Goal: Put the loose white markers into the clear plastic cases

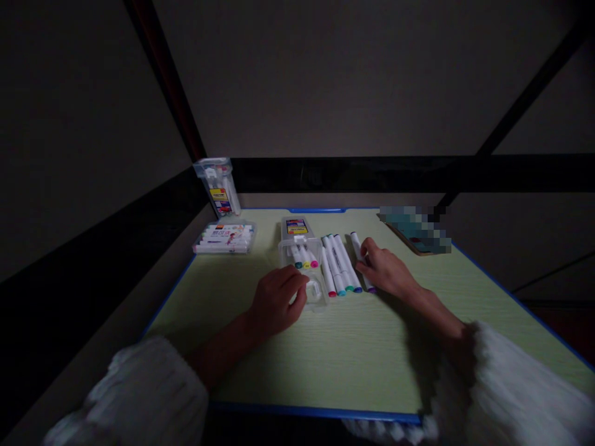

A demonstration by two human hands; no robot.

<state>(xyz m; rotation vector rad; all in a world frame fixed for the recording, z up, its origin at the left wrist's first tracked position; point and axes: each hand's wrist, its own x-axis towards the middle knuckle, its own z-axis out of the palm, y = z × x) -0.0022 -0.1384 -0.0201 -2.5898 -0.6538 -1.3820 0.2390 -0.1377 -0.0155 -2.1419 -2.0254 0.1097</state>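
Observation:
My right hand [385, 269] is at the right end of a row of markers, its fingers closed on a white marker [355, 243] with a purple end. That marker lies a little apart from several other white markers [337, 263] with red, light blue, green and dark blue ends. My left hand [279, 298] is curled, thumb and forefinger close together, beside the clear open lid [317, 290] of a plastic marker case [294, 230]. Whether it grips the lid is hidden. Inside the case's mouth show markers [305, 255] with dark green, yellow and pink ends.
A clear upright marker case [219, 189] stands at the back left, with a flat case of markers [226, 237] in front. A phone-like flat object [413, 232], partly pixelated, lies at the back right. The pale green table [325, 365] has a blue edge; dark walls rise behind.

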